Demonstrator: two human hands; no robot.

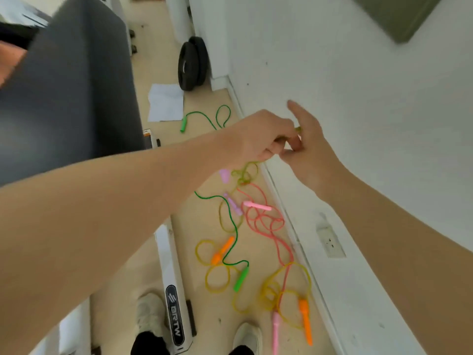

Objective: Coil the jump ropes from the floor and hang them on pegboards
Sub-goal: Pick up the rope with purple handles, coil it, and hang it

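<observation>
Left hand [261,139] pinching olive rope [245,172]; right hand [309,149] touching.

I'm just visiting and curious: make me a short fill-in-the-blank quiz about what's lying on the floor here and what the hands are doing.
1. The rope with green handles has a cord coloured ____.
2. The two orange handles belong to a rope whose cord is ____.
3. Both hands, left hand and right hand, meet in front of the white ____.
4. The black weight plates lean against the ____.

Missing words: green; yellow; wall; wall
</observation>
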